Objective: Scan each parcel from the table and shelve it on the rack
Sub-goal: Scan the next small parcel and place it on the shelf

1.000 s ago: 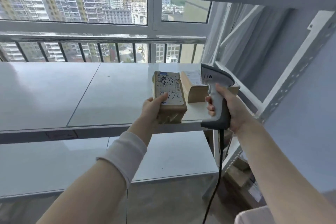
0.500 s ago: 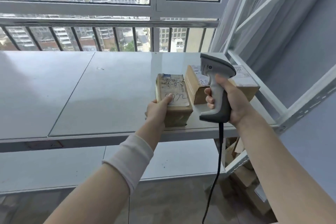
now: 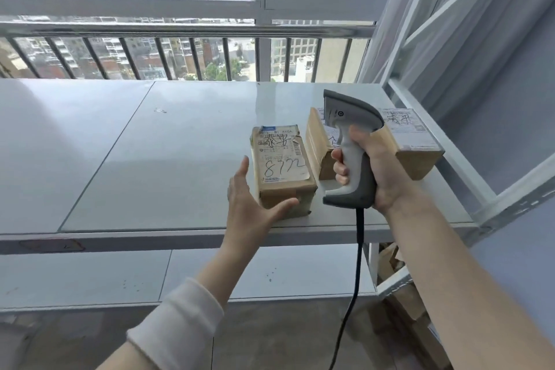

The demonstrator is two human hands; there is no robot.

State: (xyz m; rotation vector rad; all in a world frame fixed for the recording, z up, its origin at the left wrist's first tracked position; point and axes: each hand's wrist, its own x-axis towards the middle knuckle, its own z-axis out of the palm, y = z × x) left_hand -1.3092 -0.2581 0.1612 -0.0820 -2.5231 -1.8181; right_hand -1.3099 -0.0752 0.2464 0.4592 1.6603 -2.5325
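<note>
- The left hand [image 3: 246, 198] is spread open, fingers straight and apart; half a second ago its thumb lay across the label of the small brown cardboard parcel with a white shipping label [image 3: 282, 170], and now it has let go, only the thumb tip near or touching the parcel's near end.
- That parcel now lies flat on the pale grey shelf board of the rack [image 3: 180, 144], near its front edge, label up with handwritten digits showing.
- The right hand [image 3: 375, 171] is clenched round the handle of the grey and white pistol-shaped barcode scanner [image 3: 350, 147], as in both earlier frames, head pointing away and left.
- The scanner's black cable [image 3: 356, 264] hangs down from the handle.
- Just right of the small parcel, partly behind the scanner, rests a larger brown cardboard box with a white label [image 3: 414, 147], on the same board as before.
- A white sleeve cuff [image 3: 177, 315] covers the left forearm.
- Beyond the board are a barred window [image 3: 180, 57] and city buildings; the view has tipped lower than earlier.
</note>
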